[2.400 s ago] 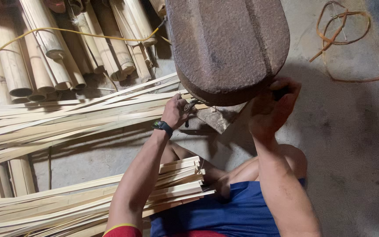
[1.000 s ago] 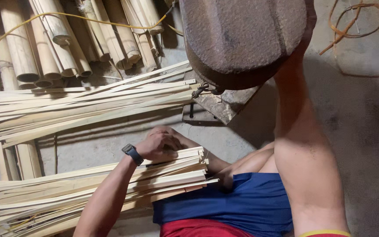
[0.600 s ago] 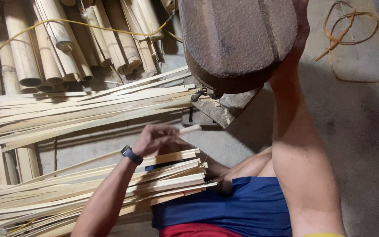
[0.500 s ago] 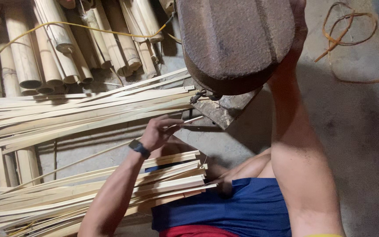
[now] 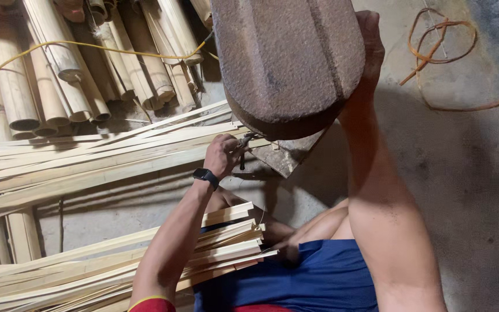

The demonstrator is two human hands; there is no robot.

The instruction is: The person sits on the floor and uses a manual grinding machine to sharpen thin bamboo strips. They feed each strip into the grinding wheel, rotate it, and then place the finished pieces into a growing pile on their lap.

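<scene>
A big rough brown block (image 5: 290,58) fills the top middle. My right hand (image 5: 369,43) grips its right edge, arm raised. My left hand (image 5: 222,155), with a black watch (image 5: 205,176) on the wrist, is curled shut at a dark metal fitting (image 5: 281,156) under the block, on the end of a thin bamboo strip that my forearm mostly hides. A stack of flat bamboo strips (image 5: 88,266) lies across my lap, under that forearm. A second, longer layer of strips (image 5: 88,159) lies on the floor just beyond my left hand.
Round bamboo poles (image 5: 59,69) are piled at the top left with a yellow cord (image 5: 116,49) running over them. Loops of orange rope (image 5: 434,46) lie on the grey concrete floor (image 5: 480,202) at the right.
My left hand went down to the lap stack, lifted a thin strip and came back up to the metal fitting. My right hand moved from under the block up onto its right edge.
</scene>
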